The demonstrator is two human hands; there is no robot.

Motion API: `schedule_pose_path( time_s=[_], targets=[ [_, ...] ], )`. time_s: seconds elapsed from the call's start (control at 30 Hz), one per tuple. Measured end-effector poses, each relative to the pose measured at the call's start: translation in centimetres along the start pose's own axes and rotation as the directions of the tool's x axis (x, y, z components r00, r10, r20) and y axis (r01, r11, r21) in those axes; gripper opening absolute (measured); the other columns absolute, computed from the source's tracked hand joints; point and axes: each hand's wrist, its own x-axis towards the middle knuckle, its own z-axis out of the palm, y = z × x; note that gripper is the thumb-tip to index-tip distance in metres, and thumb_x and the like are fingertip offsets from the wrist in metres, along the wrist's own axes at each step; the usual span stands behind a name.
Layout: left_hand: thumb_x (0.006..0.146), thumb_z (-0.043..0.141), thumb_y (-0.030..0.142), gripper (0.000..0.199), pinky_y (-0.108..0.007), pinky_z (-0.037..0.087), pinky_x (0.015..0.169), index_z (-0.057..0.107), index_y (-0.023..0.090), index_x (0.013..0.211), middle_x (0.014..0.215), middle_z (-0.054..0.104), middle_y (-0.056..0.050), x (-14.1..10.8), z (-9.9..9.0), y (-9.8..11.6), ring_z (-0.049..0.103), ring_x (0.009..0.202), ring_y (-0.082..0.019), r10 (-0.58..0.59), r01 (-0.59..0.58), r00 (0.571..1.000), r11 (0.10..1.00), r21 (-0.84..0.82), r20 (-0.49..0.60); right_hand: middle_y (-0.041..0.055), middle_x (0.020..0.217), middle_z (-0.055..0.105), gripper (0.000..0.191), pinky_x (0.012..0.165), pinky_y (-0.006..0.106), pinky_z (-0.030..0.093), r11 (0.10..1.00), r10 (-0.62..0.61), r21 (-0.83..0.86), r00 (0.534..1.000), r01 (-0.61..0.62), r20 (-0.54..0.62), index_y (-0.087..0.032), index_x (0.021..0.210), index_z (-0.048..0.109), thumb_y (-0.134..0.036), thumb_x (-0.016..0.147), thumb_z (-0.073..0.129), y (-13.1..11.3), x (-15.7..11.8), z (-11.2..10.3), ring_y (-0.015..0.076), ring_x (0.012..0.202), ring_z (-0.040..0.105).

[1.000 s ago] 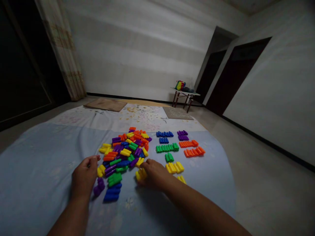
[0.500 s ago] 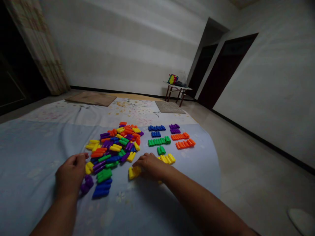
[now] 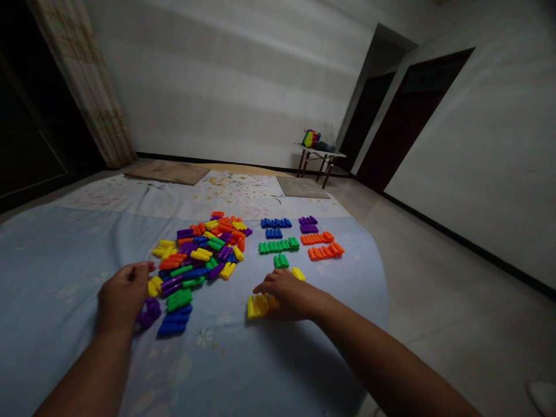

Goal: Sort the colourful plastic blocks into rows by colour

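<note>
My right hand point(image 3: 286, 294) is closed on a yellow ribbed plastic toy block point(image 3: 258, 307) low over the blue cloth, and its fingers hide part of the block. More yellow blocks point(image 3: 298, 274) show just behind that hand. My left hand point(image 3: 122, 296) rests at the left of a mixed pile of blocks point(image 3: 204, 249), fingers curled together; whatever they may hold is hidden. Beside it lie purple blocks point(image 3: 149, 313), a yellow block point(image 3: 155, 286), a green block point(image 3: 179, 299) and blue blocks point(image 3: 174, 322).
To the right of the pile, blocks lie in rows by colour: blue point(image 3: 276, 223), green point(image 3: 279, 246), purple point(image 3: 308, 225) and orange point(image 3: 325, 251). Two flat boards, one brown point(image 3: 167, 172) and one greyish point(image 3: 302, 187), lie at the far edge. A small table point(image 3: 321, 152) stands beyond.
My right hand has moved right with the yellow block, away from the pile and toward the other yellow blocks. My left hand stays by the pile, and the view has shifted slightly.
</note>
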Motion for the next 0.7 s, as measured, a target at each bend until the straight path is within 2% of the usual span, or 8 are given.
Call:
schedule_pose_path(
  time_s=[0.1,0.23,0.37,0.5,0.7],
  targets=[
    [0.074,0.046,0.042,0.038,-0.029,0.047,0.076,0.066,0.016,0.094,0.093,0.069,-0.006,0.2,0.1,-0.2,0.062,0.084,-0.019,0.014,-0.014,1.0,1.0,-0.006,-0.007,0.0099,0.105,0.06,0.052,0.084,0.038,0.037,1.0,0.013,-0.016,1.0,-0.013,0.022,-0.023,0.118,0.056,-0.033,0.068,0.069,-0.5,-0.1,0.4,0.0258,0.099,0.05],
    [0.074,0.045,0.041,0.038,-0.028,0.047,0.077,0.066,0.016,0.094,0.093,0.069,-0.006,0.2,0.0,-0.2,0.062,0.085,-0.019,0.029,-0.029,1.0,1.0,0.01,0.004,0.009,0.113,0.058,0.058,0.088,0.039,0.035,0.999,-0.016,0.031,0.999,0.017,-0.039,-0.023,0.122,0.052,-0.037,0.068,0.069,-0.8,-0.3,1.3,0.0255,0.104,0.047],
    [0.073,0.046,0.041,0.039,-0.029,0.047,0.076,0.066,0.016,0.094,0.094,0.069,-0.006,0.0,0.0,0.0,0.061,0.085,-0.02,0.007,-0.007,1.0,1.0,0.007,0.002,0.0082,0.113,0.059,0.048,0.09,0.041,0.034,0.999,-0.023,0.047,0.998,0.026,-0.056,-0.023,0.121,0.052,-0.031,0.075,0.064,-1.0,-0.4,2.2,0.0245,0.104,0.047],
    [0.074,0.045,0.041,0.039,-0.027,0.046,0.074,0.066,0.015,0.094,0.096,0.069,-0.007,0.0,0.0,-0.2,0.062,0.087,-0.019,0.0,0.001,1.0,0.999,-0.033,0.02,0.0076,0.112,0.059,0.042,0.09,0.041,0.033,0.999,-0.001,0.052,0.999,0.003,-0.036,-0.023,0.118,0.055,-0.026,0.076,0.062,-0.7,-0.7,2.1,0.0243,0.104,0.047],
    [0.075,0.045,0.041,0.038,-0.027,0.046,0.073,0.065,0.015,0.094,0.093,0.069,-0.007,0.0,-0.1,-0.4,0.061,0.085,-0.018,0.024,-0.023,0.999,0.999,-0.037,0.032,0.0077,0.11,0.06,0.041,0.091,0.04,0.033,0.998,0.02,0.053,0.998,-0.017,-0.064,-0.023,0.115,0.057,-0.024,0.074,0.063,0.4,-1.5,1.7,0.0234,0.103,0.048]
  ],
)
